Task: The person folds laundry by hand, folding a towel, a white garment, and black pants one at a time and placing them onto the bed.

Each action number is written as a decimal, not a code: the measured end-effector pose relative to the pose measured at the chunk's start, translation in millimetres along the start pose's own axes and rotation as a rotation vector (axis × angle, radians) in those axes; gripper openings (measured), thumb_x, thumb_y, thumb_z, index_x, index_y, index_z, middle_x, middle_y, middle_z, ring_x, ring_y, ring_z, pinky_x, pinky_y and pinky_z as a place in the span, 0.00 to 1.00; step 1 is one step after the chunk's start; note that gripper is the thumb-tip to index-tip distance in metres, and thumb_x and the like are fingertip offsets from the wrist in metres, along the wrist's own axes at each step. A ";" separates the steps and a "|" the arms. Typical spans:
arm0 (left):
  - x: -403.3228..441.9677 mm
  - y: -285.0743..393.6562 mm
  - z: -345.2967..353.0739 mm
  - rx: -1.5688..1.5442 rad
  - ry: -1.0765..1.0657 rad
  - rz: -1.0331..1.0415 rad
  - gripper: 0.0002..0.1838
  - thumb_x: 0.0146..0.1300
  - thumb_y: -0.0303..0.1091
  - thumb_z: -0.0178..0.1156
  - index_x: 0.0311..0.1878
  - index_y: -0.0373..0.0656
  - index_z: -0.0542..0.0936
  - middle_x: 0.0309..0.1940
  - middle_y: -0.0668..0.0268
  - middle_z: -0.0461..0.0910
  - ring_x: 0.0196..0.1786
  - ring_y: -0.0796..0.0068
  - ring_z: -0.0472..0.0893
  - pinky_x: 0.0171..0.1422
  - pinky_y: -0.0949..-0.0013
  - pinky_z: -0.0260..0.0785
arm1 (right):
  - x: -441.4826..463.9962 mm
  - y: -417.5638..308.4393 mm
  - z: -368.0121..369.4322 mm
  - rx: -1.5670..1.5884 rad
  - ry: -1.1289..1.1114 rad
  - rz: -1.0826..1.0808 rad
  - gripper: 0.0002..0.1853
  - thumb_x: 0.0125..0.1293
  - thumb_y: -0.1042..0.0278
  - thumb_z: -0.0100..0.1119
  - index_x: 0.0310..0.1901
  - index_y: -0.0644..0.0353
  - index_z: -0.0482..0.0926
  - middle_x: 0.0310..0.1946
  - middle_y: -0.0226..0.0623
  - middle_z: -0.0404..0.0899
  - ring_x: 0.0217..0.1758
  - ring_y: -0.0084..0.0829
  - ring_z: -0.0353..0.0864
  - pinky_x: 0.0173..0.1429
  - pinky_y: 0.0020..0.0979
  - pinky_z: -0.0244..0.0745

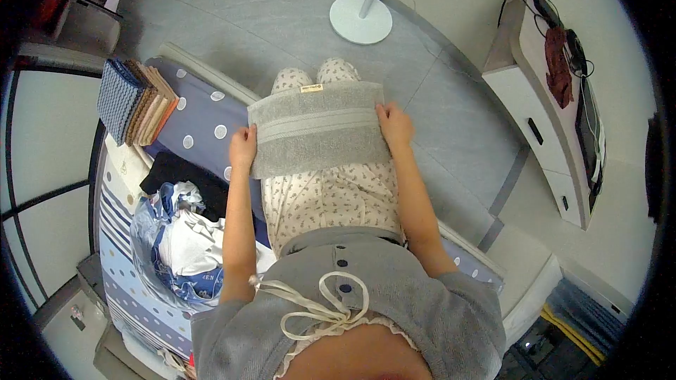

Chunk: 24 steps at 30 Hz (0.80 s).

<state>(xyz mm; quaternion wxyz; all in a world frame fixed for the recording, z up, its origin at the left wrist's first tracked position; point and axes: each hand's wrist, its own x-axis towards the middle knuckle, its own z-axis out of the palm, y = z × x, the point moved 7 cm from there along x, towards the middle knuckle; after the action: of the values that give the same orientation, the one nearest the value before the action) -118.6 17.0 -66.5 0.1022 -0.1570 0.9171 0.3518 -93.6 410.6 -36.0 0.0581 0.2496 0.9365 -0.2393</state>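
A grey towel (pixel 317 142) lies spread across my lap, over patterned trousers (pixel 331 204). Pale woven bands run across its middle, and a small cream label (pixel 311 89) shows at its far edge. My left hand (pixel 243 146) grips the towel's left side, fingers curled on the edge. On the opposite side my right hand (pixel 396 125) pinches the right edge near the far corner. Both hands are closed on the cloth.
On the bed (pixel 201 91) to my left stands a stack of folded towels (pixel 137 102). Nearer me, a clear bag (pixel 144 239) holds white and blue clothes, beside a black cloth (pixel 186 179). A round white stand base (pixel 360 18) is ahead; a white cabinet (pixel 528 112) stands right.
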 end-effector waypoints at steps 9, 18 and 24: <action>-8.6 -8.5 15.0 -0.508 -0.297 -0.450 0.35 0.55 0.53 0.55 0.53 0.27 0.68 0.46 0.49 0.73 0.49 0.63 0.74 0.51 0.69 0.64 | 15.3 40.9 57.8 0.334 -0.344 0.214 0.39 0.57 0.35 0.41 0.48 0.73 0.69 0.48 0.59 0.70 0.53 0.51 0.69 0.55 0.40 0.62; -8.6 7.0 -7.5 -0.736 -0.295 -0.311 0.23 0.56 0.47 0.57 0.42 0.34 0.73 0.35 0.62 0.76 0.35 0.75 0.76 0.37 0.75 0.68 | -3.5 -28.7 -20.8 0.030 -0.073 -0.048 0.25 0.59 0.55 0.49 0.50 0.70 0.68 0.52 0.55 0.67 0.55 0.49 0.66 0.57 0.38 0.62; -2.8 24.9 -23.2 -0.769 -0.325 -0.247 0.19 0.55 0.42 0.58 0.41 0.35 0.73 0.32 0.63 0.77 0.33 0.76 0.76 0.36 0.75 0.68 | -57.4 -157.9 20.7 -0.207 0.133 -0.738 0.22 0.61 0.65 0.45 0.56 0.64 0.63 0.58 0.45 0.62 0.62 0.44 0.58 0.63 0.44 0.53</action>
<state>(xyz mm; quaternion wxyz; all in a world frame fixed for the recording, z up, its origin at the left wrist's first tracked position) -126.7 19.4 -33.4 0.2207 -0.2350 0.6658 0.6729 -122.1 255.4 25.1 -0.0680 -0.0963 0.9842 -0.1318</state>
